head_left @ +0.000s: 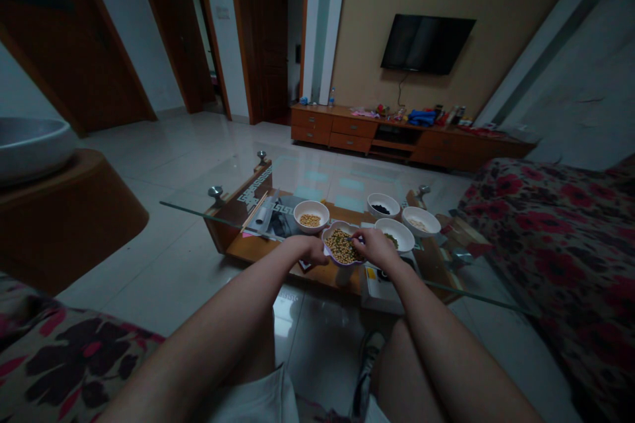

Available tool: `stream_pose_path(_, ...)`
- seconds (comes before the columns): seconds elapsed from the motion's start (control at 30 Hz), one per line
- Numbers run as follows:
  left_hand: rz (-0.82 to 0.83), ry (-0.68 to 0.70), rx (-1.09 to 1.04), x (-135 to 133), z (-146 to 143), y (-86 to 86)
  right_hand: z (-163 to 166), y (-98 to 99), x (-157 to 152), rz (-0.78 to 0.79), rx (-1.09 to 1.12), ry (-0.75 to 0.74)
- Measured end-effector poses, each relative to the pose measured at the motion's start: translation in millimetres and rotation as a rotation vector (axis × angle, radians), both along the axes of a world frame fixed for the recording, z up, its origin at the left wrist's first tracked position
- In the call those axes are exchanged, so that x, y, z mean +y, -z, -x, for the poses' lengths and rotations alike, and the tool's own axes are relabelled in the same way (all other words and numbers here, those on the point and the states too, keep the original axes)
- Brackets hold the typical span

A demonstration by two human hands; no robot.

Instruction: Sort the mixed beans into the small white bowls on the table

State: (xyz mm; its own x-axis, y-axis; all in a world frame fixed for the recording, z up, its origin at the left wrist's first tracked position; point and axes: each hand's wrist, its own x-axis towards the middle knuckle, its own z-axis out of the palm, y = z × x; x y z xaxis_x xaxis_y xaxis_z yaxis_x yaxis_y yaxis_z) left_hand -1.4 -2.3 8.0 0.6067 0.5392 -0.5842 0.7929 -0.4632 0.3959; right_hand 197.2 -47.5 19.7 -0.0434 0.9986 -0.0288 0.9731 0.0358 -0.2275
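A scalloped, purple-edged dish of mixed yellow and green beans is on the glass table close to me. My left hand is closed on the dish's left edge. Over the dish's right side, my right hand has its fingers pinched together at the beans; what they hold is too small to make out. White bowls stand around the dish: one with yellow beans behind left, one with green beans to the right, one with black beans behind, and one with pale pieces at far right.
The glass tabletop has an exposed front edge and metal supports. Papers and a stick lie under the glass on a wooden shelf. A white box sits below the right hand. Floral sofas flank me, and a TV cabinet stands beyond.
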Motion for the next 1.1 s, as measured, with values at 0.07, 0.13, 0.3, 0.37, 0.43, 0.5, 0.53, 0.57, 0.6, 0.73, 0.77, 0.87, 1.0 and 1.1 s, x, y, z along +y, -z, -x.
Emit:
stream_pose_path(0.07,0.001,-0.008,0.004,-1,0,-1.1,0,-0.3,0,0.003,0.000,0.002)
stream_pose_path(0.13,-0.002,-0.010,0.000,-1,0,-1.4,0,-0.1,0,-0.003,0.001,0.001)
stream_pose_path(0.3,-0.012,0.022,-0.026,1,0,2.0,-1,0.9,0,-0.015,0.019,-0.021)
stream_pose_path(0.37,-0.013,0.016,-0.034,2,0,4.5,-1,0.4,0,-0.023,0.022,-0.021)
stream_pose_path(0.43,0.003,-0.002,-0.034,3,0,6.3,0,-0.6,-1,-0.038,0.020,-0.022)
stream_pose_path(0.5,0.016,-0.005,-0.030,3,0,6.7,1,-1.9,-1,-0.057,0.016,-0.019)
stream_pose_path(0.53,0.017,-0.001,-0.027,3,0,6.4,2,-2.5,-2,-0.066,0.016,-0.015)
stream_pose_path(0.57,0.013,0.003,-0.024,3,0,5.7,2,-2.9,-2,-0.074,0.019,-0.010)
stream_pose_path(0.6,0.008,0.004,-0.021,2,0,4.9,3,-3.2,-2,-0.082,0.024,-0.006)
stream_pose_path(0.73,0.012,-0.008,-0.016,1,0,2.2,7,-2.4,0,-0.117,0.044,0.002)
stream_pose_path(0.77,0.021,-0.014,-0.019,1,1,1.8,8,-2.0,1,-0.129,0.045,0.004)
stream_pose_path(0.87,0.052,-0.045,-0.029,0,1,1.0,14,-1.7,2,-0.164,0.046,0.016)
stream_pose_path(1.0,0.034,-0.032,-0.027,1,1,1.6,26,-3.3,3,-0.198,0.068,-0.001)
stream_pose_path(1.1,0.005,-0.003,-0.044,2,0,2.9,38,-3.5,4,-0.209,0.069,-0.016)
